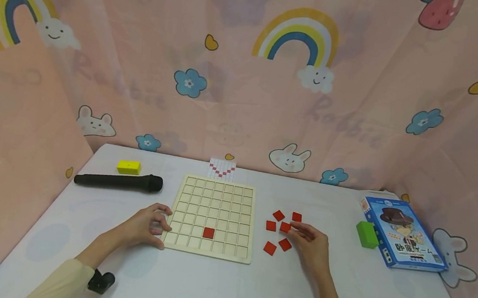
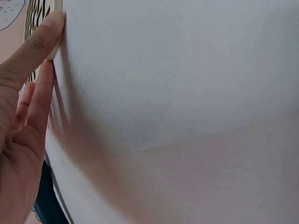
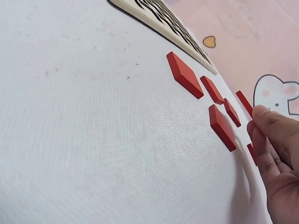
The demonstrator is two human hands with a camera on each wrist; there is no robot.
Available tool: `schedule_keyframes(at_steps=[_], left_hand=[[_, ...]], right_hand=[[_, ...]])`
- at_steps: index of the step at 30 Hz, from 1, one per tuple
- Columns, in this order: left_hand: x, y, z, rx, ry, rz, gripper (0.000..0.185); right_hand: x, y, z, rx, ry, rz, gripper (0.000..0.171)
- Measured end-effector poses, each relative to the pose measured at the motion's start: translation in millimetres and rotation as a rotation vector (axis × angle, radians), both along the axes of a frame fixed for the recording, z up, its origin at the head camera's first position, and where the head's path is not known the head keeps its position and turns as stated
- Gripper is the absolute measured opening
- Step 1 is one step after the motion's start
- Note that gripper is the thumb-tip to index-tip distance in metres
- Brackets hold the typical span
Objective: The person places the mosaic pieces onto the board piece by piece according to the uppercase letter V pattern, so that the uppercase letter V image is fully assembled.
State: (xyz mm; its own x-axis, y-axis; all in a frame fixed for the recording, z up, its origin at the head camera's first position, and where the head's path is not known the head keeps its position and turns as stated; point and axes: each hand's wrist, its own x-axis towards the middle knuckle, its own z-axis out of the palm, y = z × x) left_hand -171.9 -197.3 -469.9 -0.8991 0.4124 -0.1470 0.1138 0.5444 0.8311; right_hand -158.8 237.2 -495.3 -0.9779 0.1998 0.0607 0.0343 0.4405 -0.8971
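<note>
A pale grid board (image 1: 205,252) lies flat with one red tile (image 1: 208,233) in a lower cell. My left hand (image 1: 144,226) grips the board's near left corner, thumb at the near edge and fingers along the left side. To the board's right, my right hand (image 1: 312,246) pinches a red square tile (image 3: 244,102) between thumb and fingers, lifted above the table in the right wrist view. Several more red tiles (image 1: 269,248) lie loose around that hand. Behind the board, a small pattern card (image 1: 221,170) shows a red V on a grid.
At the back left are a yellow block (image 1: 129,167) and a black microphone-shaped object (image 1: 114,181). On the right, a green block (image 1: 367,235) stands against a blue game box (image 1: 405,234). A printed pink cloth (image 1: 235,109) hangs behind the white table (image 1: 212,295).
</note>
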Motion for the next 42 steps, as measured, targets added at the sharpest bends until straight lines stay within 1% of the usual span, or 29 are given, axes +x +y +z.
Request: schedule_keyframes(at_steps=[5,13,18,21,27,31,35,42], left_hand=[[0.7,-0.8,-0.9,0.002,0.009,-0.006,0.031],[0.9,-1.1,-1.0,-0.002,0.021,-0.006,0.031],[1.1,-0.5,-0.4,-0.018,0.027,-0.002,0.031],[1.5,0.2,0.5,-0.024,0.025,0.006,0.031],[1.7,1.3,1.8,-0.028,0.016,0.015,0.031],[1.5,1.4,2.0,-0.02,0.012,0.017,0.031],[0.9,1.0,0.9,-0.009,0.005,0.016,0.031],[-0.1,0.7,-1.5,-0.009,0.011,0.011,0.032]], right_hand=[[2.3,-6.1,2.8,-0.022,0.018,0.015,0.029],[3.7,-21.1,13.2,-0.058,-0.01,0.037,0.029],[2.2,-33.2,16.9,-0.049,-0.014,0.049,0.028],[1.1,-39.5,17.0,-0.041,-0.017,0.051,0.028],[-0.8,-48.2,14.9,-0.027,0.011,0.075,0.029],[-1.7,-53.1,14.2,-0.049,0.03,0.104,0.028],[-2.4,-58.9,13.7,-0.063,0.025,0.12,0.028],[-2.6,-70.3,10.8,-0.077,0.018,0.128,0.027]])
